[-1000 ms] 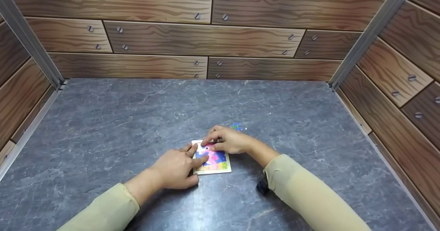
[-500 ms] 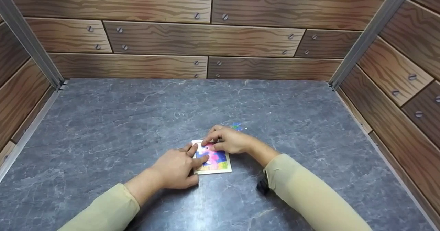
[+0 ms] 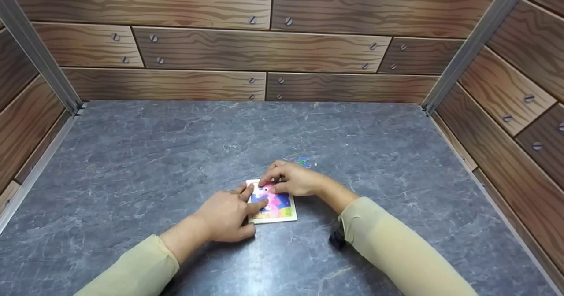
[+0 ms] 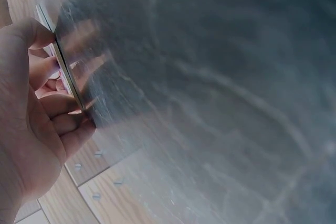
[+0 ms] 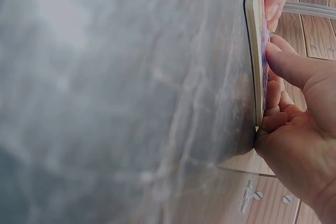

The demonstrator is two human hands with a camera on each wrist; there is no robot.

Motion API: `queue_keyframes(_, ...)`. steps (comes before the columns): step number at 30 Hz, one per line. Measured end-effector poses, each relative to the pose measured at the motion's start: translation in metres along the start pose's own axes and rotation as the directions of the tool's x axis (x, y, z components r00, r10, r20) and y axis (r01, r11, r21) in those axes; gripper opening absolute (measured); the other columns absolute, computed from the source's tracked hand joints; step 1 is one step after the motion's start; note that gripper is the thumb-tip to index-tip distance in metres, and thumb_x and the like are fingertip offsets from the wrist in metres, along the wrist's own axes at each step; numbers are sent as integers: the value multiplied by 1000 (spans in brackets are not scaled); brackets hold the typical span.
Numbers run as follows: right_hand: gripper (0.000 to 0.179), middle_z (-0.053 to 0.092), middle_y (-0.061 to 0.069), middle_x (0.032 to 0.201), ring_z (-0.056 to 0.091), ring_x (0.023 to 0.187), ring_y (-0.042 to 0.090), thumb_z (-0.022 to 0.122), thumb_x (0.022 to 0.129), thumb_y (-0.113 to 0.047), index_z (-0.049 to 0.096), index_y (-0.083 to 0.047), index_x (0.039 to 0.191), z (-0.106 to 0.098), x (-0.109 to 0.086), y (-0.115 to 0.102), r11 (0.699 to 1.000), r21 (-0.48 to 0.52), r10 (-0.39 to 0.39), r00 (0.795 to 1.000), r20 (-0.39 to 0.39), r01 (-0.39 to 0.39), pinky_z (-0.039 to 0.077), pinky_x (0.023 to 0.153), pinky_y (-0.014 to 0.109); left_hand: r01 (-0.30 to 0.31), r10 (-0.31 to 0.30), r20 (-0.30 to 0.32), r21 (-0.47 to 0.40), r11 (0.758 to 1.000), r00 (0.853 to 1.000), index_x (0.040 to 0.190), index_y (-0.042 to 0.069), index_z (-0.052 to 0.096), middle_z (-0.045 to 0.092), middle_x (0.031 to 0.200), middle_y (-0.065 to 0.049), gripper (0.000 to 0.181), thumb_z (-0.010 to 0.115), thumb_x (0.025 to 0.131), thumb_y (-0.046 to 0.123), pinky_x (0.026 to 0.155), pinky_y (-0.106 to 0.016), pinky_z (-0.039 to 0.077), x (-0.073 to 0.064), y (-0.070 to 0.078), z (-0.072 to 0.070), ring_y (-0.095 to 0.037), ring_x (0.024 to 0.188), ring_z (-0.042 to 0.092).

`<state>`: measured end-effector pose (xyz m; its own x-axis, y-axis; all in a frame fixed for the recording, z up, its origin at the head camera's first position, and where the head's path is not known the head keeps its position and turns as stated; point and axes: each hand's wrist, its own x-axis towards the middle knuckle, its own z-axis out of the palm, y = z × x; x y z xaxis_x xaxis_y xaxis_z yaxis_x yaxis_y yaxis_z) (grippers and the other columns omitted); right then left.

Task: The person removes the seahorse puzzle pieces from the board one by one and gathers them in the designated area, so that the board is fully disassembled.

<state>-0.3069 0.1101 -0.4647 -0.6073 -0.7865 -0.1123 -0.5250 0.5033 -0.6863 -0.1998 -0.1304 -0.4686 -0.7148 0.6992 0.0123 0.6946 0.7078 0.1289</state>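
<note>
A small square jigsaw puzzle [image 3: 282,208] in a pale wooden frame lies on the table in the head view, with a pink figure on blue. My left hand [image 3: 227,216] spreads over its left side. The index finger presses the picture, other fingertips rest at the upper left corner, and the thumb lies by the lower left corner. At the top of the picture, the thumb and bent fingers of my right hand [image 3: 295,179] pinch a puzzle piece [image 3: 265,189] bearing the figure's eye. Both wrist views show the puzzle frame [image 5: 255,56] edge-on, low against the table.
Just beyond my right hand lies a loose blue and green puzzle piece [image 3: 304,161], with a tiny white bit [image 3: 315,164] beside it. Wood-patterned walls [image 3: 264,51] and metal corner posts [image 3: 476,45] border the grey marbled table [image 3: 176,146]. Something black [image 3: 337,239] hangs under my right sleeve.
</note>
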Motion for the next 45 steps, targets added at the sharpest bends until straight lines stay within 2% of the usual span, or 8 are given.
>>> queue_keyframes(6, 28, 63, 7, 127, 56, 117, 21, 73, 98, -7, 78, -12, 125, 0, 0, 0, 1000, 22, -18, 1000, 0, 18, 46, 106, 44, 6, -6, 5, -4, 1000, 1000, 153, 20, 60, 50, 152, -33, 62, 61, 96, 43, 93, -57, 58, 0, 0, 0, -47, 138, 55)
queue_keyframes(16, 27, 63, 6, 127, 56, 119, 22, 73, 98, -7, 78, -14, 124, 0, 1, 2, 999, 54, -3, 1000, -1, 3, 44, 108, 45, 7, -7, 8, -3, 1000, 1000, 154, 20, 60, 50, 152, -33, 62, 61, 96, 43, 95, -57, 57, -1, 0, -1, -48, 139, 54)
queue_keyframes(31, 26, 66, 5, 127, 58, 120, 22, 72, 100, -8, 78, -13, 124, 0, 1, 4, 996, 75, -42, 999, -6, 42, 43, 110, 46, 15, -15, 21, -3, 1000, 1000, 154, 21, 59, 49, 153, -32, 62, 61, 97, 44, 95, -57, 57, 0, 0, -2, -47, 140, 53)
queue_keyframes(38, 30, 66, 7, 126, 58, 119, 22, 71, 101, -10, 77, -12, 130, 0, -1, 2, 996, 63, -57, 998, -1, 57, 45, 108, 45, -1, 1, -23, 6, 1000, 1000, 152, 20, 62, 53, 150, -33, 62, 62, 94, 41, 89, -56, 59, -1, 0, 0, -46, 136, 57)
queue_keyframes(45, 28, 66, 7, 129, 58, 122, 21, 70, 100, -8, 77, -11, 127, 1, 0, 3, 996, 68, -57, 998, -1, 57, 43, 110, 44, 2, -1, -17, 8, 1000, 1000, 152, 20, 62, 52, 150, -33, 62, 62, 94, 42, 89, -56, 59, -1, 0, 0, -46, 137, 57)
